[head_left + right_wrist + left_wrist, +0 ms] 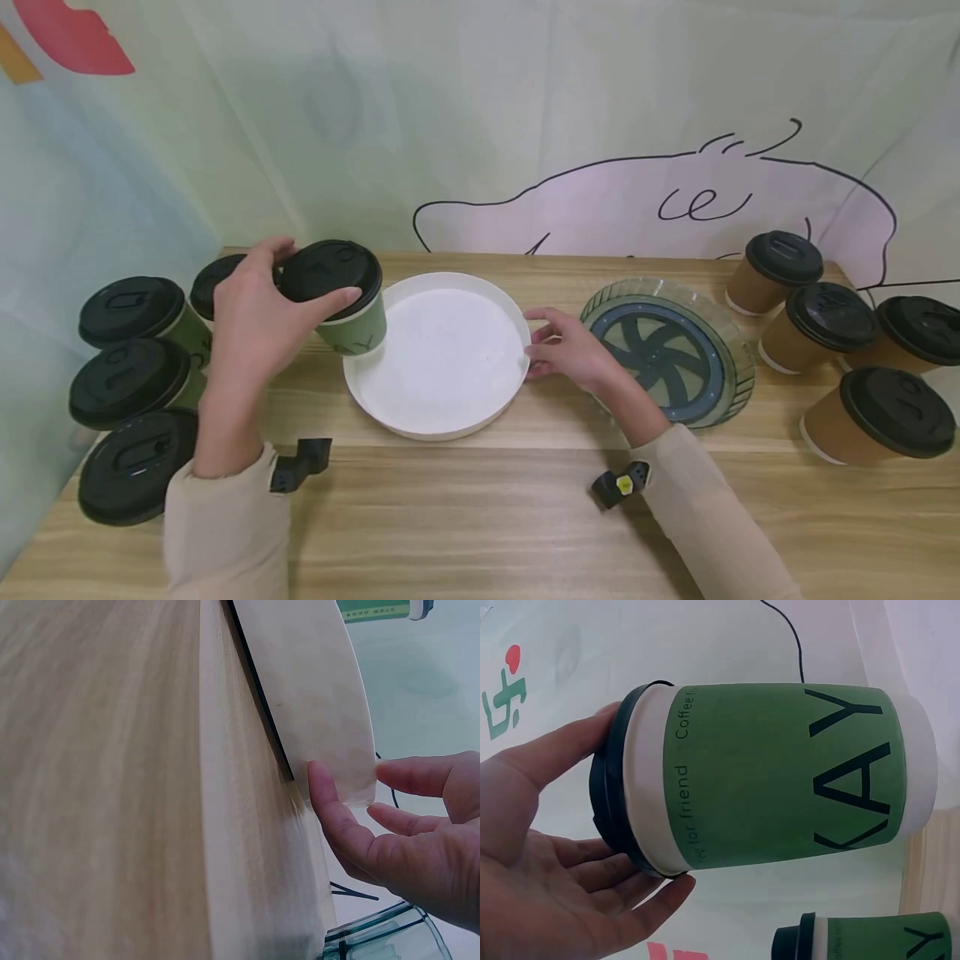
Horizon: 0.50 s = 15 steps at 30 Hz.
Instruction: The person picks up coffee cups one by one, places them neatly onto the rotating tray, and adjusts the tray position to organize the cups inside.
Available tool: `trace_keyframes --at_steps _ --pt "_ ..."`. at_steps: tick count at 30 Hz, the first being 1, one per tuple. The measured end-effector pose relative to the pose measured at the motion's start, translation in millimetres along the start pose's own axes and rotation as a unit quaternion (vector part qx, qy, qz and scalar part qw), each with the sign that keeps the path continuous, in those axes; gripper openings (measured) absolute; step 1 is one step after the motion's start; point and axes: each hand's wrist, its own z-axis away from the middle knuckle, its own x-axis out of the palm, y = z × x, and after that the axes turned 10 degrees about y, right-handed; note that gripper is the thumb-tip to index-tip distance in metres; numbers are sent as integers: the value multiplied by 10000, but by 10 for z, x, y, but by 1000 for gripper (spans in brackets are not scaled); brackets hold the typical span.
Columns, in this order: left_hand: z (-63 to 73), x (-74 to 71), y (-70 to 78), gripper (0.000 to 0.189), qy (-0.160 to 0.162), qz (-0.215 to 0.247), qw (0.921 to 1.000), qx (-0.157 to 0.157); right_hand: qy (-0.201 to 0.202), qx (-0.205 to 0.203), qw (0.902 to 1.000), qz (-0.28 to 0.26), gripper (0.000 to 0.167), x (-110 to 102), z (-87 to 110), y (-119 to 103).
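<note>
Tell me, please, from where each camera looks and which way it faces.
Head: worn on the head, facing forward and down over the table; the left hand, right hand and both sleeves show.
Left wrist: worn on the left wrist, facing the green cup in that hand's grip; only the left hand shows.
Right wrist: worn on the right wrist, facing the side of the white tray; only the right hand, touching it, shows.
Shared: the head and right wrist views both show the white tray.

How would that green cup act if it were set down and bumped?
The green cup might tip, then roll: it is round, taller than wide and narrower at its base. It's probably fairly light, as the left hand alone holds it by its lid. What is inside is hidden.
</note>
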Motion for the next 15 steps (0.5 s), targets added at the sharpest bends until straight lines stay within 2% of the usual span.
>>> trace_keyframes --at_steps 6,15 --pt "-30 91 -9 84 -34 83 9999 115 1 -6 10000 29 52 1 -2 5" --pt "-80 188 45 86 -112 136 9998 54 -25 -48 10000 -34 52 3 4 2"
